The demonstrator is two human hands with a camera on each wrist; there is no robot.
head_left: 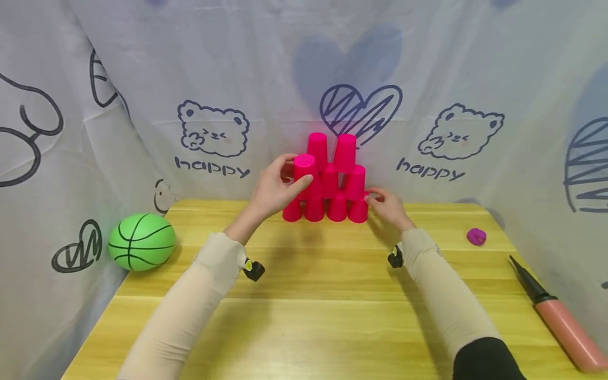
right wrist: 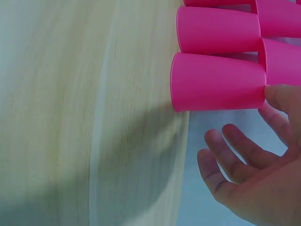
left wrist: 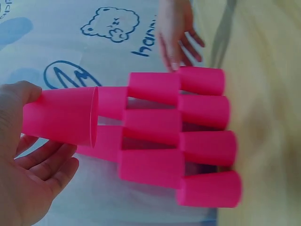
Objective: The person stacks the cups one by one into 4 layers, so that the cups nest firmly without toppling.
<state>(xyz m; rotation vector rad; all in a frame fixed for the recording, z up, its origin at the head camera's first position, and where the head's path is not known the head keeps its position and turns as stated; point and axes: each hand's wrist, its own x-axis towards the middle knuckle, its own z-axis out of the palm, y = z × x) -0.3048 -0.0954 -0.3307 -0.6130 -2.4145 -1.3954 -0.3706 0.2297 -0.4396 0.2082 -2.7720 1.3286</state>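
Holding an upside-down pink cup [head_left: 304, 168], left hand [head_left: 274, 189] fingers curled round it | just left of cup pyramid [head_left: 337, 182] | right hand [head_left: 387, 206] fingers relaxed, touching bottom-right cup [head_left: 358, 210].

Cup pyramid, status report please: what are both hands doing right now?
Left hand grips a pink cup at the pyramid's left side. Right hand open, thumb touching bottom-right cup. Nothing blocking.

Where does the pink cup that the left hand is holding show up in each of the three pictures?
Head view: the held pink cup sits centre, at the pyramid's upper left, in the left hand.
Left wrist view: far left, lying sideways, above the palm.
Right wrist view: not in it; only lower cups show.
Shared landmark: the bottom-row end cup, beside the right hand.
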